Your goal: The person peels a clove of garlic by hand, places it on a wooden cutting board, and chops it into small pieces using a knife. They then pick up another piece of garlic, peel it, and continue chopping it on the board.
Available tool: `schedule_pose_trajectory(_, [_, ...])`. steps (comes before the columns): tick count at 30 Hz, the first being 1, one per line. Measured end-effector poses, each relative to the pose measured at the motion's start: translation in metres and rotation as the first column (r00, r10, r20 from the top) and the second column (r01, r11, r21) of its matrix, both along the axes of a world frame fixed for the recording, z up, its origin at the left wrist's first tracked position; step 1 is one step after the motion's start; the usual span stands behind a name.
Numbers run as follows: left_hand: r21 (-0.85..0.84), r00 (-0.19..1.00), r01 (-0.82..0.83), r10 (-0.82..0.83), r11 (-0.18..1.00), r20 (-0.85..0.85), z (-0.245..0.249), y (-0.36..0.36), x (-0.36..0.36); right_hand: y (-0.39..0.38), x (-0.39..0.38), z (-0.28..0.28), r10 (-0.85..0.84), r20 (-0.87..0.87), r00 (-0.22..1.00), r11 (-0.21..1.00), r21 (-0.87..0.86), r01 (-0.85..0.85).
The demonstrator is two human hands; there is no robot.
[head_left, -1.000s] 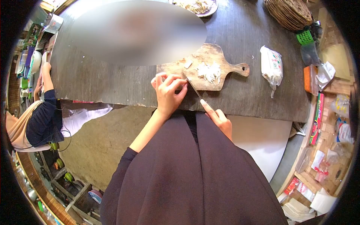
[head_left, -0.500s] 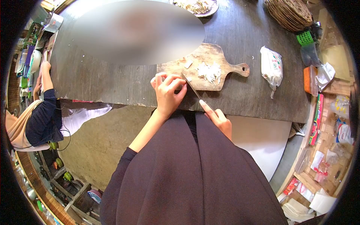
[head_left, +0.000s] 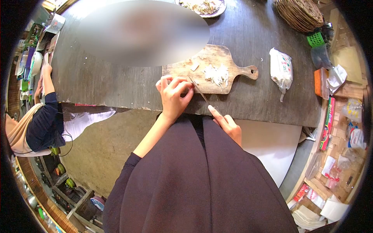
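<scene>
A wooden cutting board point(head_left: 221, 54) lies near the table's front edge, its handle pointing right. Thin white slivers point(head_left: 217, 75) are heaped on it, and a small pale block point(head_left: 195, 66) sits to their left. My left hand point(head_left: 175, 95) is over the board's front left corner, fingers curled and pinched together. Whatever they press is hidden beneath them. In my right hand point(head_left: 228, 127) is a knife point(head_left: 202, 94), index finger stretched along it. Its blade slants up and left across the board's front edge, the tip close to my left fingertips.
A white plastic packet point(head_left: 281, 70) lies right of the board on the dark table point(head_left: 256, 103). Beyond are a plate of food point(head_left: 217, 13) and stacked wicker plates point(head_left: 299, 15). Another person's arm point(head_left: 48, 79) reaches onto the table at left. A grey blur covers the upper left.
My right hand and the knife have shifted very slightly right and down. My left hand stays curled in the same spot.
</scene>
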State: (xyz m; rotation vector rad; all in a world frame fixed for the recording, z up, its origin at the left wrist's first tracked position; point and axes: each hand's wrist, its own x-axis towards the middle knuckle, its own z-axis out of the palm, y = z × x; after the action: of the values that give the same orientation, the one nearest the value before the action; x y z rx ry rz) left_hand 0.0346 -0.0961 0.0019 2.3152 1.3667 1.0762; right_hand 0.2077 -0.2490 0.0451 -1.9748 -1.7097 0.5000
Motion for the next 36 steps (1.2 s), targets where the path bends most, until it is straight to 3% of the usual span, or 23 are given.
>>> schedule_pose_trajectory(14, [0.0, 1.0, 0.008, -0.008, 1.0, -0.005, 0.0, 0.001, 0.0, 0.001, 0.001, -0.002, 0.006, -0.046, 0.999, 1.0, 0.003, -0.006])
schedule_pose_trajectory(20, [0.004, 1.0, 0.011, -0.011, 1.0, -0.004, -0.001, 0.001, 0.0, 0.003, -0.001, 0.012, -0.002, -0.077, 0.997, 0.993, -0.116, -0.007])
schedule_pose_trajectory(36, [0.004, 1.0, 0.024, -0.024, 1.0, -0.009, -0.001, 0.0, -0.003, 0.003, 0.0, -0.002, 0.024, -0.018, 1.0, 1.0, 0.005, -0.023])
